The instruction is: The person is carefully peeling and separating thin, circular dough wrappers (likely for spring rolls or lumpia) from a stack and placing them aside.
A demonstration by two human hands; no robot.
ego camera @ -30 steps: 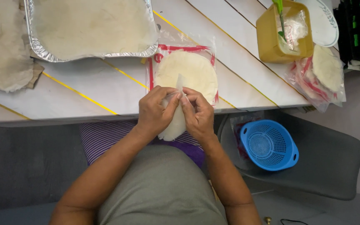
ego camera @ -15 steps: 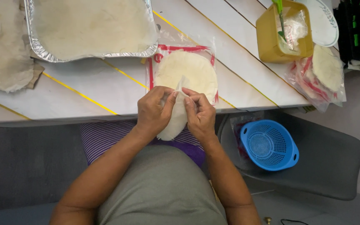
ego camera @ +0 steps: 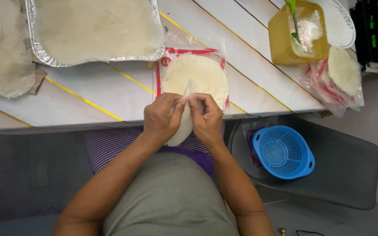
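Round wrapper [ego camera: 181, 129] held at the table's near edge, above the lap: left hand [ego camera: 160, 120] and right hand [ego camera: 206, 117] close together, fingertips pinching its upper rim. Just beyond, an opened packet of wrappers [ego camera: 195, 74] lies on the white table [ego camera: 88, 98]. Further back, a foil tray [ego camera: 95, 28].

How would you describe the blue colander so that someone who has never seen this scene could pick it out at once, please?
Start at the white table with yellow lines and drop below its near right edge. There, on a dark grey seat right of the person's right hand, sits the blue colander. It is the only blue thing, round and full of small holes, unlike the yellow tub on the table.
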